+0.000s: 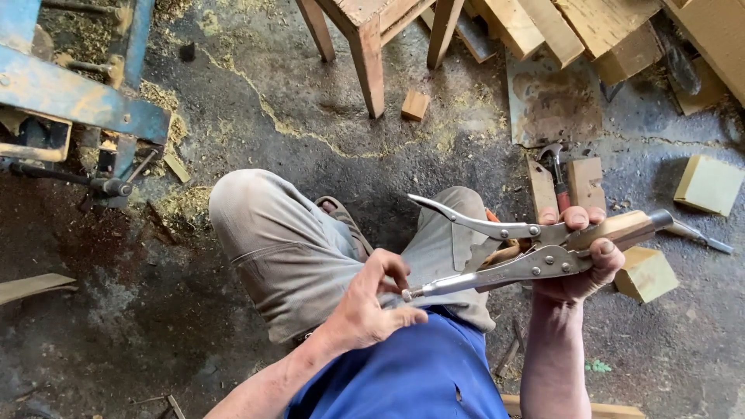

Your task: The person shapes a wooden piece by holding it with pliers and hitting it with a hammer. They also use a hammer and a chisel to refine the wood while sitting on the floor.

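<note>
a: both hands are seen at the pliers [504,252]. the right hand [578,260] is clenched round the jaw end together with a wooden handle [621,229], which is pressed against the pliers' head. the left hand [365,306] is pinched on the screw at the end of the lower lever, thumb and fingers closed on the knob.

b: and how are the pliers laid?

a: the long axis is run nearly level across the lap, from the right hand towards the left, tilted a little down at the left end. the upper lever is swung up and away from the lower one, so the levers are spread. the screw end is nearer the left hand, the head nearer the right.

b: whether the jaws are bitten onto the wood?

a: it cannot be told; the head is covered by the fingers.

b: what is seen around?

a: the knees [287,240] are held under the tool. a hammer [555,167] is laid on the floor beyond the right hand, between wood blocks [648,273]. a stool [365,31] is stood further off, and a blue machine [70,93] at the far left.
</note>
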